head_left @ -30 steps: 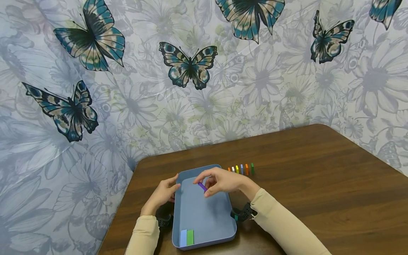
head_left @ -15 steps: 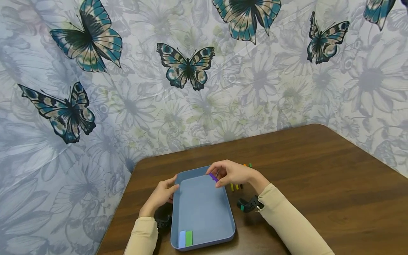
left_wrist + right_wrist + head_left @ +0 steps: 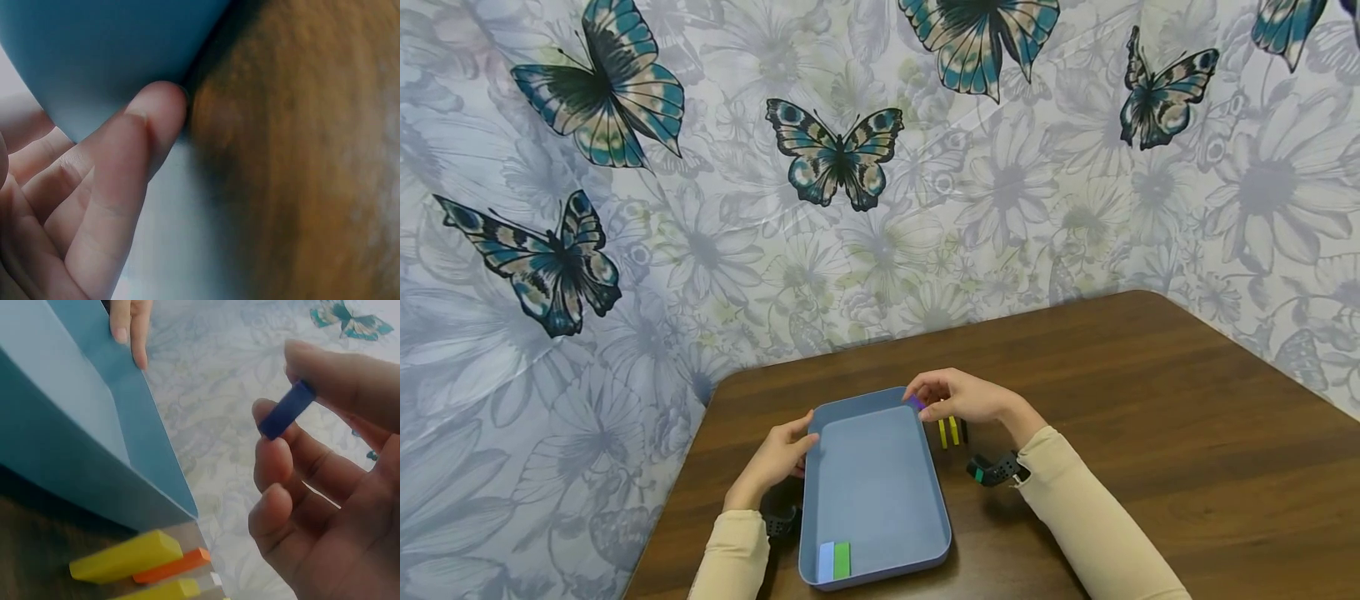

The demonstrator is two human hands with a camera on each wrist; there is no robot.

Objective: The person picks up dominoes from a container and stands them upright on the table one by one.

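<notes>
A light blue rectangular tray (image 3: 880, 492) lies on the table, with a light blue block (image 3: 826, 562) and a green block (image 3: 842, 560) side by side in its near left corner. My left hand (image 3: 777, 457) grips the tray's left side, thumb at the rim. Fingers (image 3: 112, 181) of that hand press against its outer wall in the left wrist view. My right hand (image 3: 966, 395) is at the tray's far right corner, pinching a small purple block (image 3: 287, 411) between thumb and fingertips. In the head view that block (image 3: 917, 402) is mostly hidden by the hand.
Several upright blocks stand right of the tray, including yellow (image 3: 128, 556) and orange (image 3: 175, 565) ones; my right hand hides some. The wooden table (image 3: 1120, 400) meets a wall covering (image 3: 715, 217) printed with flowers and butterflies behind.
My right hand has moved right and away from me, carrying the purple block from over the tray to its far right corner. My left hand stays on the tray.
</notes>
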